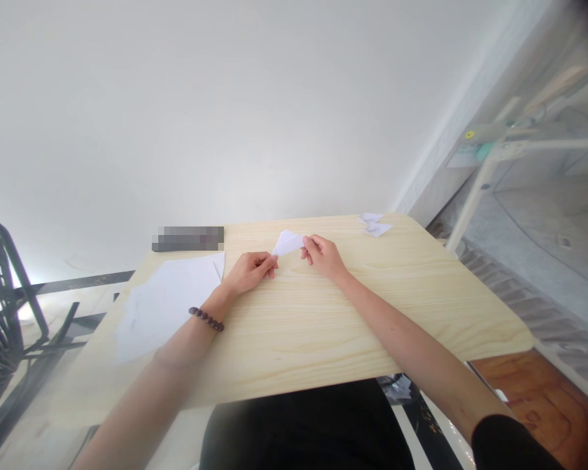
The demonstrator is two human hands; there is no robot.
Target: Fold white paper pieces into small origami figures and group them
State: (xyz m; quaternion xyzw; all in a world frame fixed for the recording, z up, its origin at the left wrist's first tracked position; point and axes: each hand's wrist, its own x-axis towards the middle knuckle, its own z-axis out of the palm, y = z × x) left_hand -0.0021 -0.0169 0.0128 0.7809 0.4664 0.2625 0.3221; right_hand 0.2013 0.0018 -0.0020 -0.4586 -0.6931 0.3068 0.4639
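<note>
A small piece of folded white paper point(288, 242) is stretched between my two hands above the middle of the table. My left hand point(251, 271) pinches its lower left corner between thumb and fingers. At the right corner, my right hand point(323, 254) grips it the same way, its fingers curled. The paper has a pointed, roughly triangular outline with a crease across it. A bracelet of dark beads point(206, 318) circles my left wrist.
White paper sheets point(169, 300) lie on the table's left side, partly under my left forearm. Behind them is a dark, pixelated oblong object point(190, 239). Small folded paper pieces point(378, 229) rest at the back right of the wooden table point(294, 339). A white wall point(274, 111) stands behind.
</note>
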